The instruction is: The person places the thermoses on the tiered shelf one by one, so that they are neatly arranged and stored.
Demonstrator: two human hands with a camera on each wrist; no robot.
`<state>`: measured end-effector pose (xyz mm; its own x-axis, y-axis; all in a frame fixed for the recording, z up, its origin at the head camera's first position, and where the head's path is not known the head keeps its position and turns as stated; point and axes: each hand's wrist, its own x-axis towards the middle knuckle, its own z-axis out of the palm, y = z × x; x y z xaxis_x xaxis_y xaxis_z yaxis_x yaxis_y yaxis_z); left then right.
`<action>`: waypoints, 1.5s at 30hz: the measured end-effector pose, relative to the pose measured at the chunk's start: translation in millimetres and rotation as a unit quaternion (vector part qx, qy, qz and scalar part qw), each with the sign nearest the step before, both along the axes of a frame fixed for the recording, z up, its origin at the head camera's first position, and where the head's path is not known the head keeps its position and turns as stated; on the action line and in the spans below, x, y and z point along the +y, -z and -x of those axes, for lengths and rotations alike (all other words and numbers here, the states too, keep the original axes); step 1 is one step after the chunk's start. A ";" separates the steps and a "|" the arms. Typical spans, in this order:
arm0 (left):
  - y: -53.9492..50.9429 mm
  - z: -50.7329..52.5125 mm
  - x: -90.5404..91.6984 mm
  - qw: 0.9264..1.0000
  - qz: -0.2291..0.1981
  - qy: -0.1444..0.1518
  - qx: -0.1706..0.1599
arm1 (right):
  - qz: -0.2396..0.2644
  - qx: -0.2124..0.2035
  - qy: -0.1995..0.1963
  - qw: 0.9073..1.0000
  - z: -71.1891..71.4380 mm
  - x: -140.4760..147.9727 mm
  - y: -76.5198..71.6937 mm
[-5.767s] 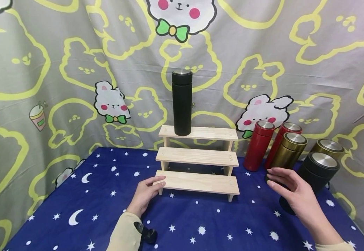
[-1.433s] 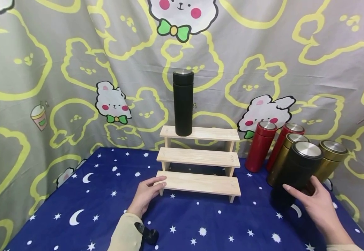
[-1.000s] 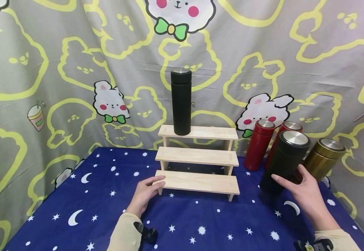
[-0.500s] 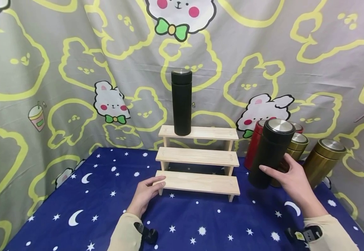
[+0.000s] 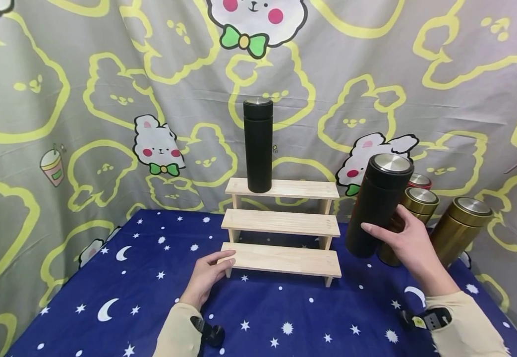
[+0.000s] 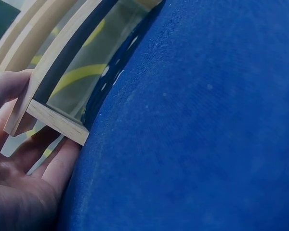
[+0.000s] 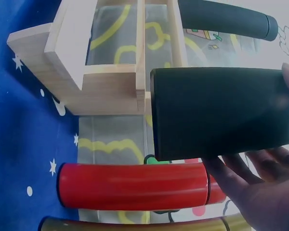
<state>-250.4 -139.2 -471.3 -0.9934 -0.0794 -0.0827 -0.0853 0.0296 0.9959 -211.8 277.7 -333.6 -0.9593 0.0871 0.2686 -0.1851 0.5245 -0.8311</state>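
Note:
My right hand point(image 5: 412, 243) grips a black thermos bottle point(image 5: 376, 210) with a silver lid, lifted off the table and slightly tilted, right of the stepped wooden stand point(image 5: 280, 258). In the right wrist view its dark base point(image 7: 207, 113) points toward the stand's side, apart from it. My left hand point(image 5: 209, 277) holds the left end of the lowest shelf; in the left wrist view the thumb lies on the board and fingers reach around its leg point(image 6: 58, 121). Another black thermos point(image 5: 258, 148) stands upright on the top shelf, left of its middle.
Gold thermoses point(image 5: 419, 201) point(image 5: 461, 230) stand at the right, with a red thermos point(image 7: 135, 186) by them, mostly hidden in the head view behind the held one. A second red lid point(image 5: 420, 180) shows behind. A patterned curtain point(image 5: 196, 89) hangs behind the blue starry cloth point(image 5: 151, 307).
My right hand, first beside the black thermos, took hold of it, raised it, and carried it left and away past the gold and red ones. My left hand has stayed on the stand.

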 end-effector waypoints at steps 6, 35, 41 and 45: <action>-0.4 -0.3 0.2 1.000 0.000 -0.003 -0.002 | 0.004 -0.008 -0.006 1.000 2.1 -5.8 -5.7; 0.5 1.5 1.1 1.000 -0.002 -0.007 0.001 | 0.049 0.029 -0.040 0.998 38.0 -41.7 -35.5; -0.1 0.5 1.5 1.000 0.002 -0.007 -0.001 | 0.056 0.023 -0.043 0.997 42.6 -47.0 -42.4; 1.1 1.0 1.2 1.000 0.003 -0.005 -0.003 | 0.054 0.025 -0.047 0.997 47.5 -50.8 -46.0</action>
<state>-251.3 -138.1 -472.5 -0.9920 -0.0908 -0.0875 -0.0909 0.0336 0.9953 -259.3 227.0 -287.6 -0.9505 0.0287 0.3093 -0.2707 0.4116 -0.8702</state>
